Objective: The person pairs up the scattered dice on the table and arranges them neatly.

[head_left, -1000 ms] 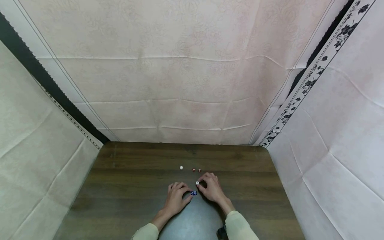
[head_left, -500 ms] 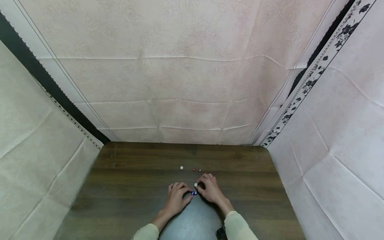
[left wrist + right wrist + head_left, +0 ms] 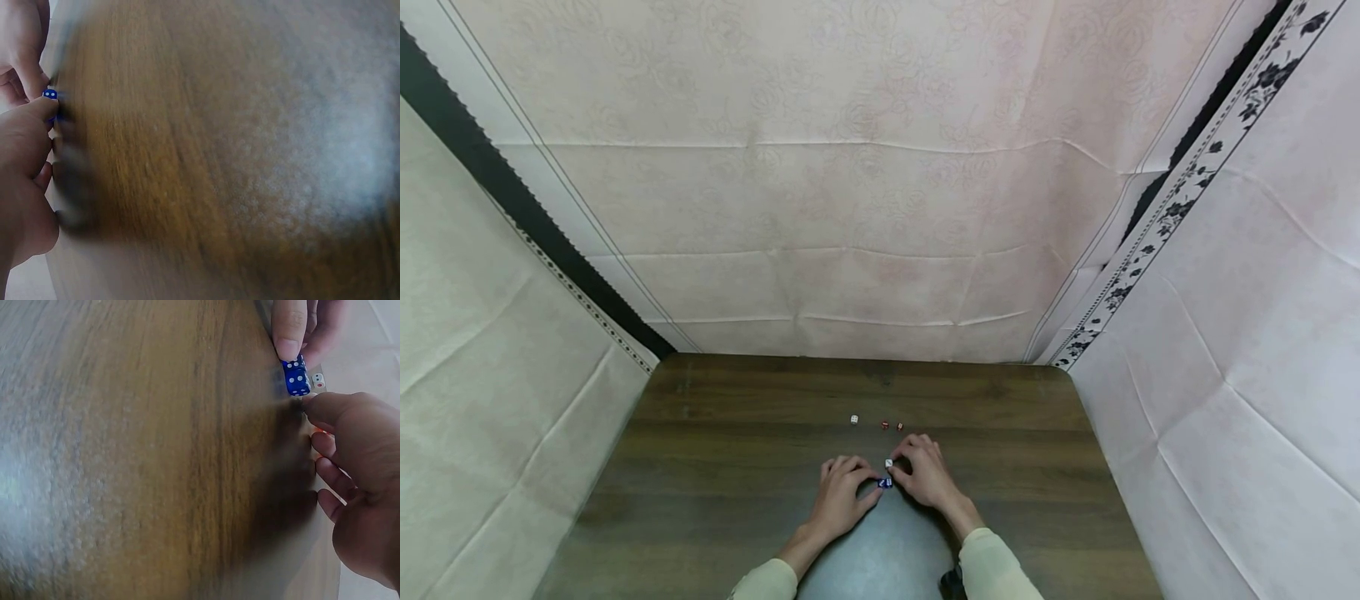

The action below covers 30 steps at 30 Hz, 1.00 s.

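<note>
1. On the worktop (image 3: 722,475), between both hands: blue dice (image 3: 886,483), two, touching in a short row; long axis crosswise, roughly parallel to the back edge, one end toward the left hand (image 3: 842,496), the other pointing right.
2. Left grip: closed, thumb and index finger holding the blue dice by the left end of the row.
3. Right hand (image 3: 927,471): near white die (image 3: 889,463) pinched between thumb and index finger, just beyond the blue row; a cube, of equal sides.
4. From the right wrist: white pips on both blue dice, plus a red pip (image 3: 319,385) on the white die, too small to read in the head view.
5. From the left wrist: a blue face with two white pips, the rest of the row partly covered by the hand.
6. Clear only from the head: far white die (image 3: 854,419) and, right of it, red dice (image 3: 885,425), slightly apart, farther back.
7. Counted: two blue, two white, two red.
</note>
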Each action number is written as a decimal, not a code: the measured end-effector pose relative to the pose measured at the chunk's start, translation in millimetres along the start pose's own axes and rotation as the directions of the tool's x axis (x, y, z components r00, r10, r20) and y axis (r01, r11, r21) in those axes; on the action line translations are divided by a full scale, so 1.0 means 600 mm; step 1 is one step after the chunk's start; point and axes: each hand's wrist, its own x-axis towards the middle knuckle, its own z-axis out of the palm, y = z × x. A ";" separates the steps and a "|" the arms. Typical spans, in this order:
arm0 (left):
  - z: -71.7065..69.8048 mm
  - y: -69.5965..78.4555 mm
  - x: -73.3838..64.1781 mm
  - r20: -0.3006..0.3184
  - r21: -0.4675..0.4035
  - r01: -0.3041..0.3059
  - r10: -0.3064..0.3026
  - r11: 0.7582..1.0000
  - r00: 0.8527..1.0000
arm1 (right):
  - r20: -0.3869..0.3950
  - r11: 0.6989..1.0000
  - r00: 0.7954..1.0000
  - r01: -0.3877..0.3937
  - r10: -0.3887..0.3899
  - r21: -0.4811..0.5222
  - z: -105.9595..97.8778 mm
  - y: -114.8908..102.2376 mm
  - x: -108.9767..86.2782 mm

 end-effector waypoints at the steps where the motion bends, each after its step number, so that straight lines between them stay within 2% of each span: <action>1: 0.000 0.000 0.000 -0.001 -0.002 0.000 0.000 1.000 1.000 | -0.001 1.000 1.000 0.000 0.000 -0.002 0.001 0.000 0.000; 30: 0.001 -0.004 0.000 0.025 -0.008 0.005 -0.004 1.000 1.000 | -0.021 0.999 1.000 0.018 -0.019 -0.048 0.003 -0.001 -0.002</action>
